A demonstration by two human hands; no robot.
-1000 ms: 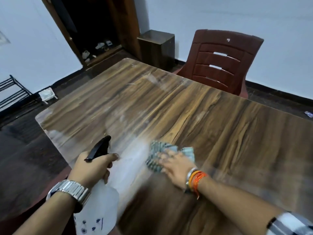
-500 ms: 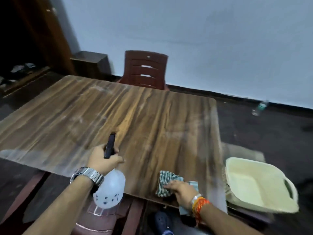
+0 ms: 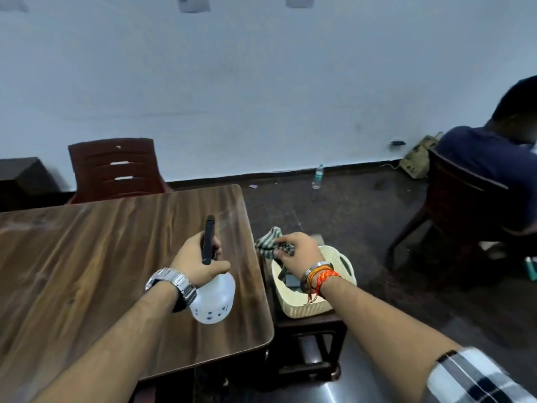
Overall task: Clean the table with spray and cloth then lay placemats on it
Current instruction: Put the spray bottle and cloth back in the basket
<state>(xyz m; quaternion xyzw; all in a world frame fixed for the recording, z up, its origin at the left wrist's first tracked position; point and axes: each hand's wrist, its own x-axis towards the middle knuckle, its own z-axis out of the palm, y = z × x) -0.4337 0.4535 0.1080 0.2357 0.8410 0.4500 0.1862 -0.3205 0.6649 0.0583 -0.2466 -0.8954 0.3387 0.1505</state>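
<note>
Left grip clasps the bottle at the neck; it seems light. Right grip pinches the limp cloth, eleven o'clock of the basket.

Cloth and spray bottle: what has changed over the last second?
The right hand stopped wiping, lifted the cloth off the table and now grips it bunched above the basket beside the table. The left hand holds the spray bottle as before, above the table.

Pale wall; dark floor; maroon chair by wall; bottle standing on floor.
</note>
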